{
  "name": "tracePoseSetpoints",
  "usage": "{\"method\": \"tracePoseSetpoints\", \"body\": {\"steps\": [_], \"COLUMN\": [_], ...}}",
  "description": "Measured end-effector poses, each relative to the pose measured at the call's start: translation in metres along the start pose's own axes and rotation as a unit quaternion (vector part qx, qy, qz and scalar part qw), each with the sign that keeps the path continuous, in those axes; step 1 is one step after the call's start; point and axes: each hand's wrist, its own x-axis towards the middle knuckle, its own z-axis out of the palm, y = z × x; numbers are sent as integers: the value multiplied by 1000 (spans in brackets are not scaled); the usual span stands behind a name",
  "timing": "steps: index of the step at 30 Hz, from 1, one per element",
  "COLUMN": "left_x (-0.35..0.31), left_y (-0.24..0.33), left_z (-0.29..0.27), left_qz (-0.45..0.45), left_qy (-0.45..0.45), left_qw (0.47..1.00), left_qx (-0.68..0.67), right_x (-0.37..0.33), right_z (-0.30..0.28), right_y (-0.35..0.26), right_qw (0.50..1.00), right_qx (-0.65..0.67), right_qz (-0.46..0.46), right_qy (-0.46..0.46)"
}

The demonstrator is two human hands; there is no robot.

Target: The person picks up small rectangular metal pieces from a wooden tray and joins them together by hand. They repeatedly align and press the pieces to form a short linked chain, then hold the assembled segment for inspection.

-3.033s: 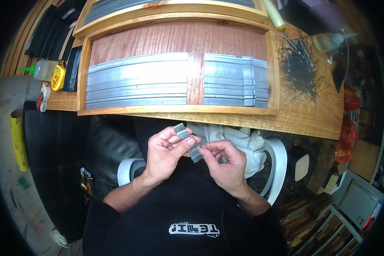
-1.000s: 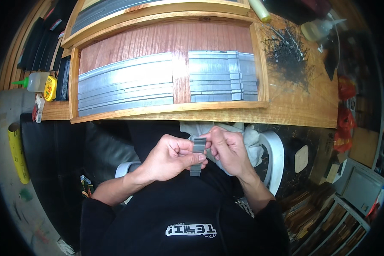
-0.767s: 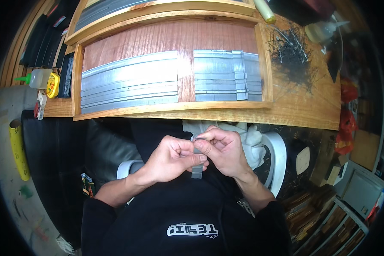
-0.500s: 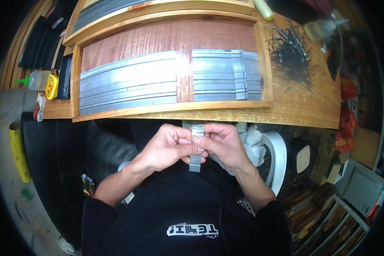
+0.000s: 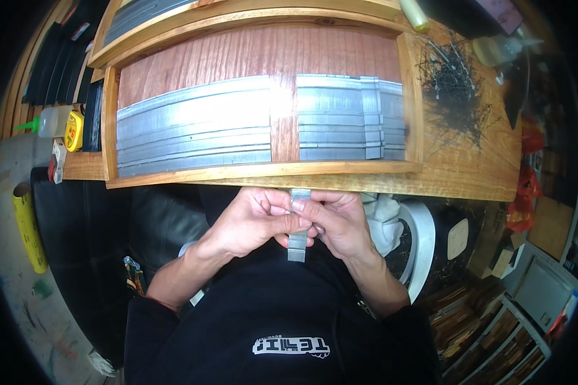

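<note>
A narrow silver-grey strip (image 5: pixel 297 250), marked by crosswise lines, stands between my hands in front of the table edge. My left hand (image 5: pixel 250 218) pinches it from the left with thumb and bent fingers. From the other side my right hand (image 5: pixel 337 221) grips it too, its thumb across the strip's face. The thumbs meet over its middle and hide that part. Just beyond the hands, a shallow wooden tray (image 5: pixel 263 174) holds a left row of long silver-grey strips (image 5: pixel 192 125) and a right group of shorter ones (image 5: pixel 331 119), with a narrow upright piece lying across them.
Behind the tray is another wooden tray (image 5: pixel 250 19). A heap of thin dark wires or pins (image 5: pixel 453 83) lies right of it, near a squeeze bottle (image 5: pixel 498 50). At left are a green-tipped bottle (image 5: pixel 51 122) and a yellow tape measure (image 5: pixel 74 131).
The whole view has shifted slightly, so the tray sits a little lower and farther right. Both hands keep their grip on the strip, whose upper end now appears closer to the table edge.
</note>
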Motion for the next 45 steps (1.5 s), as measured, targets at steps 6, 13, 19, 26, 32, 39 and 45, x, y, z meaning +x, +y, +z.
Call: {"method": "tracePoseSetpoints", "body": {"steps": [6, 13, 19, 26, 32, 39, 45], "left_x": [-2, -13, -14, -19, -23, -24, -24], "left_y": [-3, -9, -12, -12, -11, -13, -14], "left_z": [2, 10, 11, 11, 15, 16, 16], "left_qz": [12, 21, 24, 25, 20, 18, 22], "left_qy": [19, 18, 11, 15, 21, 24, 22], "left_qw": [999, 999, 999, 998, 998, 999, 999], "left_qx": [36, 40, 32, 57, 49, 39, 34], "right_x": [-2, -13, -15, -20, -22, -22, -22], "right_z": [0, -2, 0, 7, 8, 6, 7], "right_y": [0, -2, -2, -7, -6, -2, -3], "right_qw": [999, 998, 997, 992, 982, 985, 984], "right_qx": [-42, -64, -80, -122, -166, -149, -153], "right_qz": [16, 6, -21, -41, -87, -90, -87], "right_qy": [23, -11, -9, 2, 10, 16, 17]}}
